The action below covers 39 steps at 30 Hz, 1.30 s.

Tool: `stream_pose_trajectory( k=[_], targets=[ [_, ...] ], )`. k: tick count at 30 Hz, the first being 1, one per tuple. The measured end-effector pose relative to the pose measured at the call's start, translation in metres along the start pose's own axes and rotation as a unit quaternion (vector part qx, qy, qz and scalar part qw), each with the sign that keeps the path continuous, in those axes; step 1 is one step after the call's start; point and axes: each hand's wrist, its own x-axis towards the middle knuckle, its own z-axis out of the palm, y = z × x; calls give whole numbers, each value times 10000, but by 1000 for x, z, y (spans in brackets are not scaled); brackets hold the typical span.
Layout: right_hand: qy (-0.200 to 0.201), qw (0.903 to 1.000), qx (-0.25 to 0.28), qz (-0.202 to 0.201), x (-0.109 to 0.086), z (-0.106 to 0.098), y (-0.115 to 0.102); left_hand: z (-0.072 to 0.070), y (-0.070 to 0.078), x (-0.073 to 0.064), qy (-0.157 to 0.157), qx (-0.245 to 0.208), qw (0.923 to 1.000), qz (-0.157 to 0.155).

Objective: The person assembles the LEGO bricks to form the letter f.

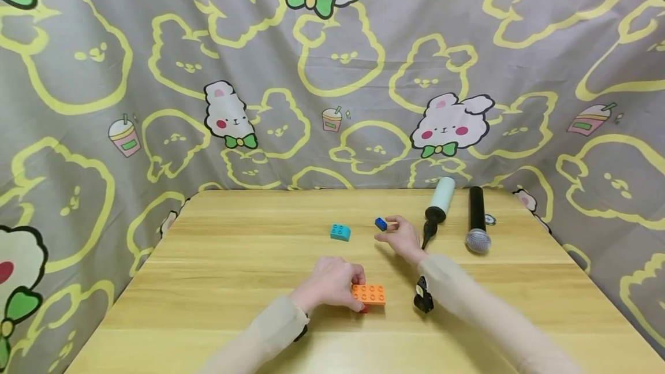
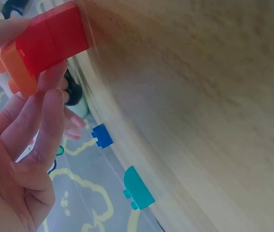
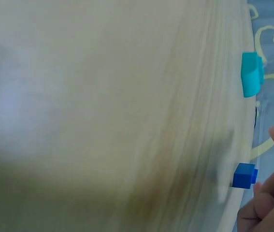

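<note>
My left hand (image 1: 332,284) grips a small stack of toy building bricks from its left side. On top is an orange brick (image 1: 371,294) with several studs; below it the red part (image 2: 54,36) of the stack shows in the left wrist view, thumb on one side and fingers on the other. Farther back, my right hand (image 1: 402,239) is at a small blue brick (image 1: 381,224), thumb and fingers apart. The blue brick (image 3: 243,176) sits on the table just beyond those fingertips. A turquoise brick (image 1: 340,232) with a curved end lies left of it.
The wooden table (image 1: 218,281) ends at a patterned curtain (image 1: 363,74). Right of my right hand lie a pale cylinder with a black end (image 1: 440,198) and a black microphone (image 1: 477,221). A black object (image 1: 423,296) shows under the right forearm.
</note>
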Motion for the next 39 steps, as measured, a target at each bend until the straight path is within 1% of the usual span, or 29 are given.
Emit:
stream_pose_trajectory(
  k=[6,13,19,23,26,28,30,32,35,37,39],
  targets=[
    [260,9984,-501,102,10,10,1,2,1,-2,27,-153,9999,-40],
    [281,9920,-1219,136,18,14,4,0,2,-3,48,-233,9997,-79],
    [307,9869,-1582,82,21,15,4,2,1,-3,110,-274,9995,-54],
    [349,9859,-1632,73,22,15,3,3,-1,-3,156,-285,9995,-13],
    [374,9876,-1525,98,17,12,3,4,-1,-1,122,-243,9996,-7],
    [390,9890,-1429,-1,13,8,4,3,0,0,84,-215,9997,-13],
    [376,9911,-1257,-215,6,3,5,3,-1,1,66,-209,9998,-15],
    [320,9931,-973,-564,-2,-3,5,3,-2,1,66,-213,9998,-6],
    [65,9938,-390,-1040,-17,-11,5,2,-2,1,39,-271,9996,-45],
    [-198,9925,59,-1204,-29,-17,5,2,-2,1,12,-303,9995,-67],
    [-483,9899,492,-1239,-41,-22,6,1,-1,1,-6,-329,9994,-76]
  ],
)
